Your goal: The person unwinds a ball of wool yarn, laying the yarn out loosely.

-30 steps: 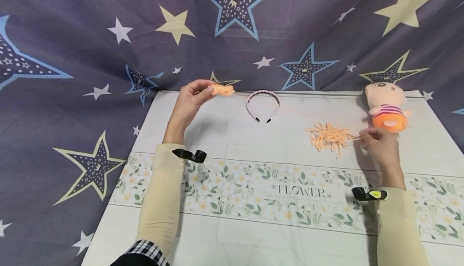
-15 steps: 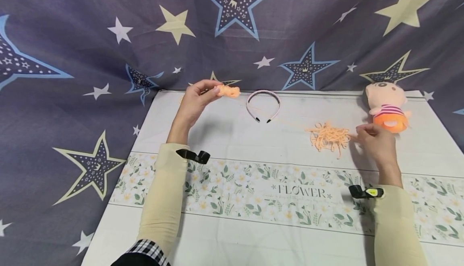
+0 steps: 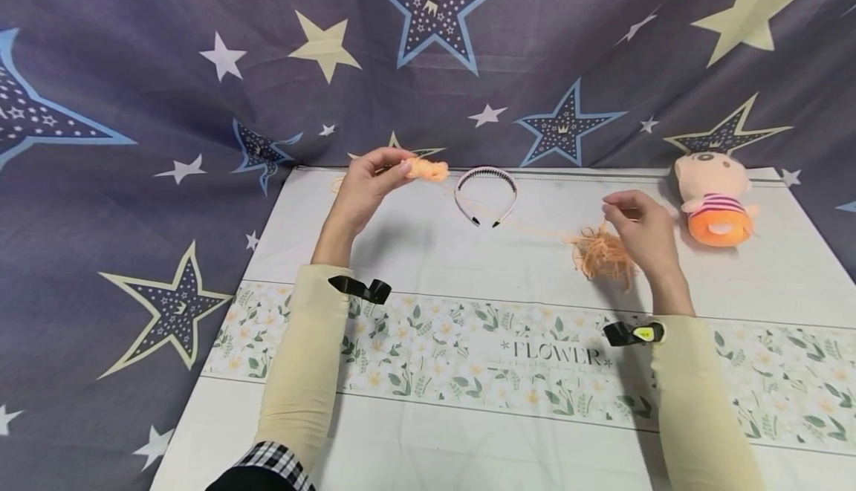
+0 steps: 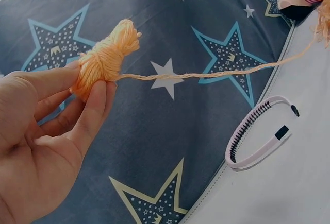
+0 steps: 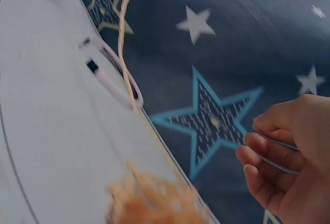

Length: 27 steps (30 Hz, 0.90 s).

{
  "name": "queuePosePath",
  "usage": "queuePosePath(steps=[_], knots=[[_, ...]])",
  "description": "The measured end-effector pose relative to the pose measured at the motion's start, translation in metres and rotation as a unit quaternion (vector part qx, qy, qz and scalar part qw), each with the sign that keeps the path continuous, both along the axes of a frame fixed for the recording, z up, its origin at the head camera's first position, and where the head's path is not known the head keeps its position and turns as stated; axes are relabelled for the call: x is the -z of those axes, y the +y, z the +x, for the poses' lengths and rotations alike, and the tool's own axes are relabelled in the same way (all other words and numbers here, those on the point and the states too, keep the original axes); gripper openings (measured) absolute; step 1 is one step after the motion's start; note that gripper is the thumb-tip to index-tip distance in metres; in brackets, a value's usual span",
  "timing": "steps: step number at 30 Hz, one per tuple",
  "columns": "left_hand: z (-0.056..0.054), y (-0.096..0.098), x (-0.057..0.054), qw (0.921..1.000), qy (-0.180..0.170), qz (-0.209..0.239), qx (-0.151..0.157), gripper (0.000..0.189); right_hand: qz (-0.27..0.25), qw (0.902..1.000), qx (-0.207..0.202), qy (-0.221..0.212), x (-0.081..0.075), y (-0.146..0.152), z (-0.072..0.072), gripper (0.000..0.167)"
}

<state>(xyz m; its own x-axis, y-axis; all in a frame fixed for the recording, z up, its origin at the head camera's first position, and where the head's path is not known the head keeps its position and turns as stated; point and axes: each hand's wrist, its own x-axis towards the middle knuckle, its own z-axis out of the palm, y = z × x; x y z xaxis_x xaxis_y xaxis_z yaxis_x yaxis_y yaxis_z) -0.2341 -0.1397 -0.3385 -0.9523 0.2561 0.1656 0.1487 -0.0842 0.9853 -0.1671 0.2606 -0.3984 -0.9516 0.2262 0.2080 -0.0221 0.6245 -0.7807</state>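
Between thumb and fingers, my left hand [image 3: 360, 192] pinches a small wound skein of orange yarn [image 4: 103, 62], held up off the table near its back edge. One yarn strand [image 4: 206, 74] runs from the skein, past the headband, to a loose pile of the same yarn [image 3: 598, 257]. Above that pile is my right hand [image 3: 645, 235], partly covering it in the head view. In the right wrist view its fingers [image 5: 270, 154] are loosely bent with nothing between them, and the strand [image 5: 122, 38] passes well to their side.
A pink headband [image 3: 513, 197] with dark inner teeth lies at the back of the table, between the hands. A plush doll [image 3: 718, 201] in orange shorts is at the back right. The star-patterned cloth [image 3: 441, 105] hangs behind the table [image 3: 468, 439].
My right hand has let go of the yarn at the pile's right side and moved left and away over the pile. My left hand has shifted slightly right with the skein.
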Motion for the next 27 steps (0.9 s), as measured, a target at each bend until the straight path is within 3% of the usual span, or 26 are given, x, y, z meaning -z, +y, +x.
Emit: queuePosePath(steps=[12,20,27], knots=[[0.001,0.003,0.001,1.0000,0.004,0.002,-0.001,0.017,-0.053,0.9913,-0.111,0.047,-0.014,-0.079,-0.026,0.021],[0.004,0.006,-0.001,1.0000,0.000,0.007,0.001,0.020,-0.065,0.9780,-0.192,0.049,-0.013,-0.129,-0.038,0.024],[0.005,0.006,-0.002,1.0000,-0.001,0.005,0.002,0.020,-0.064,0.9710,-0.226,0.042,-0.011,-0.159,-0.044,0.023]])
